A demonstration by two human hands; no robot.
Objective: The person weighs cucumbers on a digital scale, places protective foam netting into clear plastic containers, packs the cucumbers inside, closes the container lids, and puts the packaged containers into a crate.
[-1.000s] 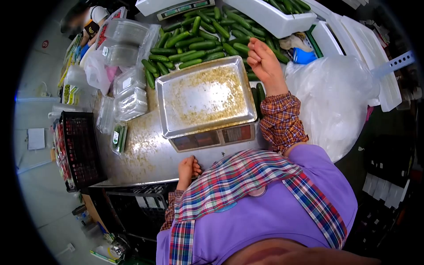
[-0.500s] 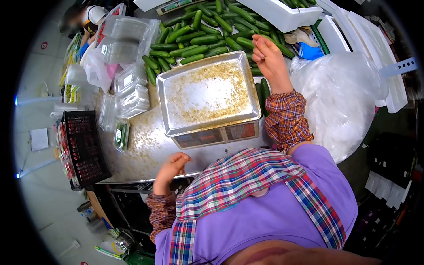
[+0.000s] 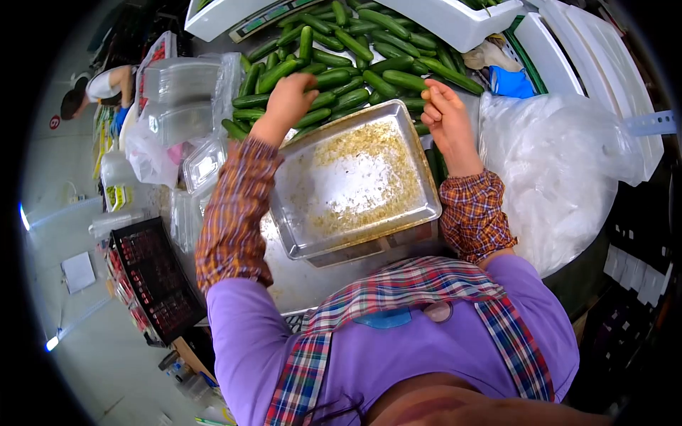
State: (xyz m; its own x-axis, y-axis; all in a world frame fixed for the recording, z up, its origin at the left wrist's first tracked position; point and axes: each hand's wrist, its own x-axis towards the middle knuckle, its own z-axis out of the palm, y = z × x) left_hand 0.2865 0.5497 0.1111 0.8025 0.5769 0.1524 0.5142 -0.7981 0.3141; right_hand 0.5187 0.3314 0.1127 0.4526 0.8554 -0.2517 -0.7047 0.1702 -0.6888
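My left hand [image 3: 287, 106] reaches over the near left part of the cucumber pile [image 3: 348, 69]. It is slightly blurred and its fingertips are partly hidden, so a grip cannot be made out. Beside the right end of the pile is my right hand [image 3: 449, 124], its fingers loosely bent and slightly apart with nothing visible in them. Its fingertips are close to the end of a cucumber [image 3: 403, 79]; contact cannot be told. Between my forearms, a metal tray [image 3: 348, 188] with yellowish crumbs rests tilted on a printed box.
Clear plastic containers [image 3: 183, 89] are stacked at the left, above a black crate [image 3: 153, 277]. Large clear plastic bags [image 3: 550, 177] lie at the right. White foam boxes [image 3: 462, 21] stand behind the cucumbers. Another person [image 3: 106, 86] is at the far left.
My left hand has moved from the front edge of the table up to the cucumbers. My right hand has drawn slightly back towards me. The whole view has shifted a little.
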